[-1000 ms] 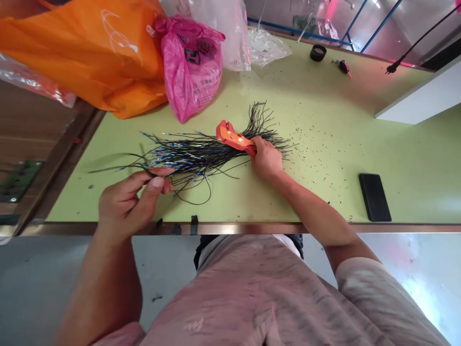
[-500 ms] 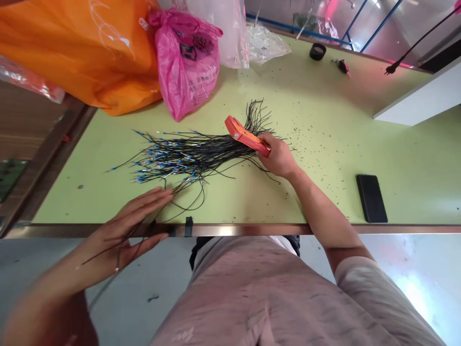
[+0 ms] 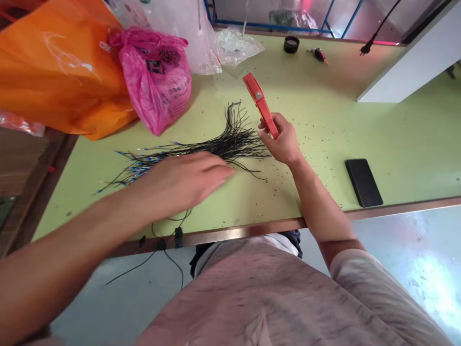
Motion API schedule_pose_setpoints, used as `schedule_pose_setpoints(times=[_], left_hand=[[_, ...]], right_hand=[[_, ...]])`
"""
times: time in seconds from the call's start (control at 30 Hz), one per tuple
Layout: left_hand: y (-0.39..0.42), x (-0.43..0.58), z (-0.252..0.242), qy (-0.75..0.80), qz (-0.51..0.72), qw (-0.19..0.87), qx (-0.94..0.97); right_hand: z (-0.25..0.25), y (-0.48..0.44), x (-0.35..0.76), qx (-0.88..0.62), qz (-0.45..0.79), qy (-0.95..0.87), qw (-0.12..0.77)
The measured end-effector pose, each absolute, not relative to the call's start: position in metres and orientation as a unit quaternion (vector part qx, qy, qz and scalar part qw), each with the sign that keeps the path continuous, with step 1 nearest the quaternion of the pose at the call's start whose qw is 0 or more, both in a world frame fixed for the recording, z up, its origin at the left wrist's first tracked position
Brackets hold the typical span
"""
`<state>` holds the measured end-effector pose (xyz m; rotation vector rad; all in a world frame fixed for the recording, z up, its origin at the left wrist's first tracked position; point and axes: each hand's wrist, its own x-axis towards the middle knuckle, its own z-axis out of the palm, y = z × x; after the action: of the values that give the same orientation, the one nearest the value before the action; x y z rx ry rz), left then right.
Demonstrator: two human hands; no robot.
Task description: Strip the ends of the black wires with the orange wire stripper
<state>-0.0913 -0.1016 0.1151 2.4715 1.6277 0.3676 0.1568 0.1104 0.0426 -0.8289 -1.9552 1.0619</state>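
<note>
So the right hand point(image 3: 283, 140) has a firm grip on an orange wire stripper point(image 3: 260, 103), fingers curled around its lower end. The tool's long axis tilts up and to the left, with the free tip pointing away from the person toward the far side of the table. The left hand point(image 3: 187, 180) is open and flat, a bit blurry, with fingers pointing right across the middle of a bunch of wires point(image 3: 230, 144). It doesn't look like it's gripping anything, but I can't tell if it's actually touching them.

The bunch lies lengthwise across the green table point(image 3: 324, 115), blue-tipped ends to the left, bare black ends fanning up and right, just beside the stripper. A few loose strands droop past the metal front edge point(image 3: 230, 233) near the person's belly.

Past the right hand, black specks point(image 3: 309, 144) dot a wide stretch of tabletop out to a black phone point(image 3: 363, 182). Left of the wires, a pink plastic bag point(image 3: 154, 79) and an orange bag point(image 3: 61, 72) crowd the top corner, with a clear plastic bag point(image 3: 237, 48) toward the far edge.
</note>
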Motion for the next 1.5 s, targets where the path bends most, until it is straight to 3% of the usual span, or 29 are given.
schedule_pose_setpoints(times=[0.13, 0.27, 0.47, 0.73, 0.97, 1.27, 1.5], left_hand=[[-0.030, -0.036, 0.060, 0.491, -0.024, 0.030, 0.871], [-0.024, -0.040, 0.029, 0.521, -0.013, -0.005, 0.854], [-0.038, -0.054, 0.015, 0.561, 0.104, 0.059, 0.819], [-0.047, -0.046, 0.017, 0.596, 0.341, 0.235, 0.688], [-0.045, -0.031, 0.028, 0.527, 0.477, 0.462, 0.530], [-0.040, -0.034, 0.032, 0.498, 0.570, 0.531, 0.381], [-0.045, -0.040, 0.042, 0.492, 0.612, 0.519, 0.338]], right_hand=[[0.040, 0.117, 0.168, -0.322, 0.411, -0.744, 0.416], [0.042, 0.118, 0.173, -0.320, 0.418, -0.727, 0.440], [0.056, 0.106, 0.173, -0.287, 0.492, -0.714, 0.407], [0.063, 0.076, 0.203, -0.340, 0.658, -0.628, 0.240], [0.047, 0.064, 0.206, -0.316, 0.701, -0.585, 0.256], [0.059, 0.050, 0.207, -0.214, 0.731, -0.627, 0.166], [0.056, 0.048, 0.206, -0.193, 0.763, -0.604, 0.128]])
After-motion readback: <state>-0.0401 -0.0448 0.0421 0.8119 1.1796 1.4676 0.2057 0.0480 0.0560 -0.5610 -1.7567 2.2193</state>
